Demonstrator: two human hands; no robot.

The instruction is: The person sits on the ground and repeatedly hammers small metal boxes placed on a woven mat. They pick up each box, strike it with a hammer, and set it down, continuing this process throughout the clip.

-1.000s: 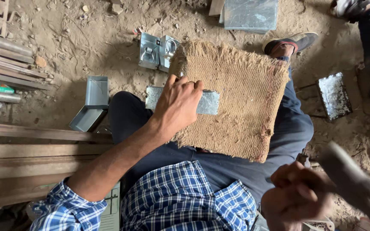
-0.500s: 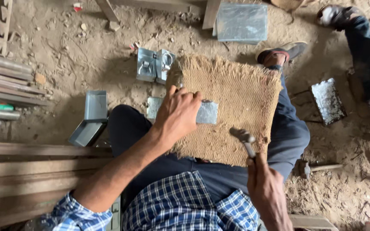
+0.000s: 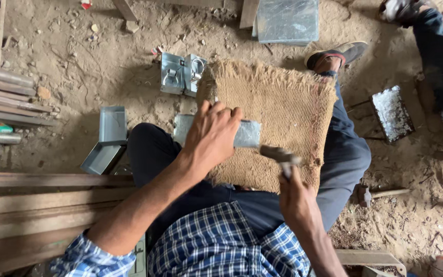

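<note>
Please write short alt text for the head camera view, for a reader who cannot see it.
A seated person's left hand presses a flat metal piece on a burlap pad over the lap, while the right hand holds a hammer at its edge. Metal boxes lie on the dirt floor.

Single view, head-worn camera, aimed steeply down over the wearer's own chest and lap. Checked shirt fills the bottom edge, very close to the lens. Both forearms run up from the lower frame into the centre, near range. Burlap pad on the lap sits mid-frame. Dirt floor takes the upper part, farther off. Timber planks along the left edge. No second view.
</note>
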